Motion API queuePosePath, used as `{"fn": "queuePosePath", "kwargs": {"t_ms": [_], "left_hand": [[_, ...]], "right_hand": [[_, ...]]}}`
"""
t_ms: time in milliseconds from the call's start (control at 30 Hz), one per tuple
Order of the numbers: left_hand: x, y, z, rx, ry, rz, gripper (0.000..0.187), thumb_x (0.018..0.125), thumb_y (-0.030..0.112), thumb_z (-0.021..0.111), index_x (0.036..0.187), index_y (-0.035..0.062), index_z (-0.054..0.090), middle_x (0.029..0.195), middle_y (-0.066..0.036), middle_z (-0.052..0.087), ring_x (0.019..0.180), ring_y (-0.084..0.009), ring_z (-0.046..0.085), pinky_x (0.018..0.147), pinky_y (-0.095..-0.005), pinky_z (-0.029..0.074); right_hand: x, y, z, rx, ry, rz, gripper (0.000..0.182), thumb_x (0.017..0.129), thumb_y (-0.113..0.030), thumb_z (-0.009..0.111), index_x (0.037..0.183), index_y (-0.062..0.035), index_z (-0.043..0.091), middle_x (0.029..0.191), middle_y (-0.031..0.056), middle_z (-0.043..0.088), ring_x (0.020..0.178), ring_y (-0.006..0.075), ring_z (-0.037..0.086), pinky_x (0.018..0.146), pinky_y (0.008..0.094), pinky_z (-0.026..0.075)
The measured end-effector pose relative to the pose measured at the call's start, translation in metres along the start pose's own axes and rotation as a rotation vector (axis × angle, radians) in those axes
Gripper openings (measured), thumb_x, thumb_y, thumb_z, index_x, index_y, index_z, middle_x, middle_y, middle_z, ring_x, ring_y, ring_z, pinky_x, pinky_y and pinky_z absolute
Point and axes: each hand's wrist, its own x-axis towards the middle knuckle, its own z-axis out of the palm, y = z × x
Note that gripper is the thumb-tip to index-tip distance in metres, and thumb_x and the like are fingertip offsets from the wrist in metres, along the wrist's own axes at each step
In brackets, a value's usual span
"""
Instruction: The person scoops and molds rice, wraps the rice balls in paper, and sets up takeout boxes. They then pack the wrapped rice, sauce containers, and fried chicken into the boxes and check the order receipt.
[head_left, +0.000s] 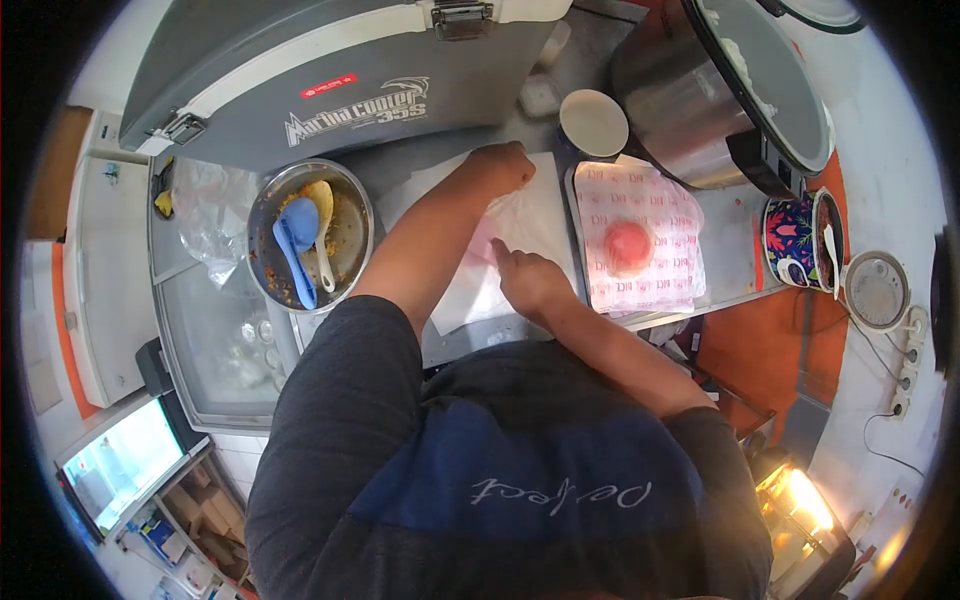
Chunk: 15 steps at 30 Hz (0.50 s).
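Observation:
White paper sheets (pixel 540 215) lie on the metal counter in front of me. My left hand (pixel 503 170) is closed over their far part, and whatever it grips is hidden. Nearer to me, my right hand (pixel 535 284) has its fingers curled, its index fingertip at the edge of a thin pink sheet (pixel 480 240) between the hands. To the right, a stack of printed papers (pixel 655 195) rests on a tray, with a round reddish object (pixel 629 246) on top.
A grey cooler (pixel 350 110) stands at the back left. Beside the papers is a metal bowl (pixel 350 250) with blue and yellow scoops. A cup (pixel 594 125), a large steel pot (pixel 680 90) and a patterned pot (pixel 790 240) stand right. A plastic bag (pixel 208 215) lies far left.

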Motion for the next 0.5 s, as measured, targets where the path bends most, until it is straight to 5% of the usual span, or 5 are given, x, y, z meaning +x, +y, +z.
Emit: {"fn": "queuePosePath", "kwargs": {"t_ms": [167,233,333,400,500], "left_hand": [[-0.011,0.014,-0.023,-0.024,-0.073,-0.064,0.007,0.087,0.025,0.076,0.094,0.0226,0.077,0.113,-0.012,0.068,0.109,-0.0336,0.070,0.090,-0.0479,0.058],[-0.016,0.018,-0.028,-0.055,-0.086,-0.066,0.012,0.090,0.026,0.073,0.099,0.0194,0.076,0.114,-0.015,0.068,0.112,-0.0365,0.069,0.094,-0.0498,0.057],[-0.039,0.034,-0.043,-0.076,0.003,-0.078,0.027,0.092,0.025,0.072,0.117,0.0161,0.073,0.115,-0.016,0.068,0.114,-0.0363,0.068,0.096,-0.0488,0.056],[-0.072,0.058,-0.074,-0.254,0.405,-0.162,0.039,0.096,0.026,0.073,0.130,0.0091,0.068,0.120,-0.018,0.068,0.115,-0.0368,0.069,0.095,-0.0494,0.055],[-0.141,0.077,-0.090,-0.462,0.548,-0.331,0.037,0.093,0.023,0.075,0.124,0.0036,0.068,0.121,-0.019,0.069,0.112,-0.0403,0.068,0.097,-0.0499,0.054]], "right_hand": [[0.003,-0.010,-0.011,-0.030,-0.031,0.001,0.053,0.098,-0.013,0.053,0.150,-0.0014,0.052,0.094,0.0157,0.070,0.086,0.0352,0.072,0.073,0.0509,0.060],[0.009,-0.012,-0.027,-0.002,-0.230,0.155,0.057,0.102,-0.019,0.054,0.157,-0.0048,0.047,0.114,0.0219,0.072,0.106,0.0386,0.071,0.091,0.0517,0.058],[-0.001,0.008,-0.031,0.084,-0.080,0.121,0.056,0.101,-0.017,0.059,0.155,-0.0058,0.050,0.117,0.0230,0.072,0.109,0.0404,0.070,0.094,0.0531,0.057],[-0.006,0.018,-0.031,0.184,-0.014,0.143,0.054,0.100,-0.015,0.061,0.153,-0.0043,0.053,0.122,0.0242,0.071,0.113,0.0422,0.069,0.097,0.0531,0.056],[-0.016,0.038,-0.031,0.337,0.144,0.129,0.051,0.099,-0.013,0.061,0.149,-0.0015,0.055,0.131,0.0274,0.068,0.120,0.0457,0.066,0.103,0.0522,0.054]]}}
